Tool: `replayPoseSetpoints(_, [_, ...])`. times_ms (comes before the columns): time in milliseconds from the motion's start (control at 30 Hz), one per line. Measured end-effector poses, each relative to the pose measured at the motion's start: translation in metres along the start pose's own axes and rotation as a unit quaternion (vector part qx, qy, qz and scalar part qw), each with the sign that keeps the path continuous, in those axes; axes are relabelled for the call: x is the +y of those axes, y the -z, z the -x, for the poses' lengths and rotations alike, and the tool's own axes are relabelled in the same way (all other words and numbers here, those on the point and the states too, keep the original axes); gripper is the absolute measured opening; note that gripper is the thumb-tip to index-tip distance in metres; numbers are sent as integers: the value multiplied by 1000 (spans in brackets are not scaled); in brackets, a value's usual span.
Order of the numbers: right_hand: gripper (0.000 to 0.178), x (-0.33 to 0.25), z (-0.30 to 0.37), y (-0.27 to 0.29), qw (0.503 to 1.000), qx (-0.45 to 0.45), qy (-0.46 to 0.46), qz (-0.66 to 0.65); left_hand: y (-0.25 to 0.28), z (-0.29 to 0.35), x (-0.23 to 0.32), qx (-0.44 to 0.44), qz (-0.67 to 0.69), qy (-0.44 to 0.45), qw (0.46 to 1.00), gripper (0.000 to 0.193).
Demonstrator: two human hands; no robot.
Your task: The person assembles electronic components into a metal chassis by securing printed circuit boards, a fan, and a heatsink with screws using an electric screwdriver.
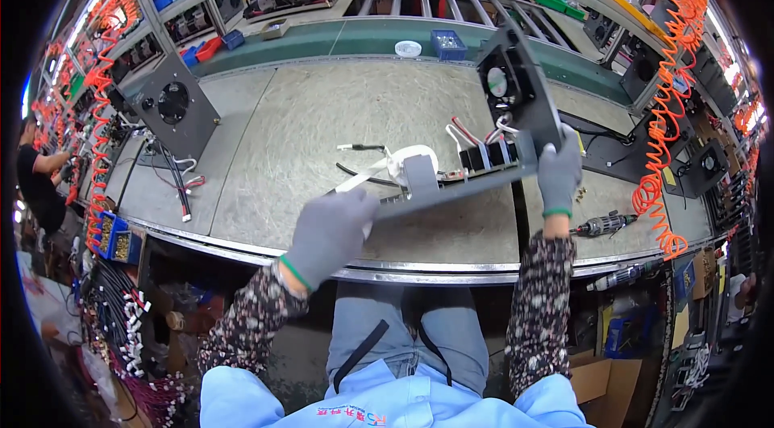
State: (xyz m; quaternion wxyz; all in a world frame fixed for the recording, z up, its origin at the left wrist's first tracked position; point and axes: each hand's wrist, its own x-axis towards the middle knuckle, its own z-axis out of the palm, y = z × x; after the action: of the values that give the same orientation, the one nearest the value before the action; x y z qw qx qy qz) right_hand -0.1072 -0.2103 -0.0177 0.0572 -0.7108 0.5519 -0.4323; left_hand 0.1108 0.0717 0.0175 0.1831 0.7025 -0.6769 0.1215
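Note:
A dark grey metal chassis point(463, 190) is held tilted over the workbench in front of me. My left hand point(332, 233), in a grey glove, is closed on its left end; the fingertips are partly hidden. My right hand point(559, 178), gloved too, grips the corner where the base meets an upright panel point(538, 110). A cooling fan point(497, 81) is fixed in that panel. Inside the chassis are a white round coil point(418, 160) with a white strip, black blocks point(488, 155) and red and white wires. A loose black cable point(363, 147) with a white connector shows beyond it.
A second fan panel unit point(173, 105) stands at the left with wires. Power screwdrivers point(606, 224) lie at the right front. A blue parts box point(448, 45) and white dish point(408, 49) sit at the back. Orange coiled hoses point(667, 105) hang at both sides.

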Motion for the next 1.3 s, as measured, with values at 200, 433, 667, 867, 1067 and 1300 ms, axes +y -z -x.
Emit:
replayPoseSetpoints(200, [29, 48, 54, 30, 994, -12, 11, 106, -24, 38, 1, -117, 80, -2, 990, 19])
replayPoseSetpoints(433, [38, 37, 90, 25, 992, -18, -45, 113, -21, 43, -38, -165, 104, -20, 981, 23])
replayPoseSetpoints(667, [39, 77, 128, 14, 970, -27, -217, -109, -87, 53, 8, -101, 202, 41, 973, 17])
replayPoseSetpoints(867, [33, 76, 140, -7, 991, 22, -16, -129, -136, 75, 1, 82, 94, 31, 992, 17])
replayPoseSetpoints(1067, [27, 151, 239, 131, 984, 167, -40, 54, -143, 81, 27, 132, 33, -20, 991, 42])
replayPoseSetpoints(1300, [28, 246, 369, 276, 907, 273, -207, 244, -120, 76, 15, 87, 6, 11, 996, 39])
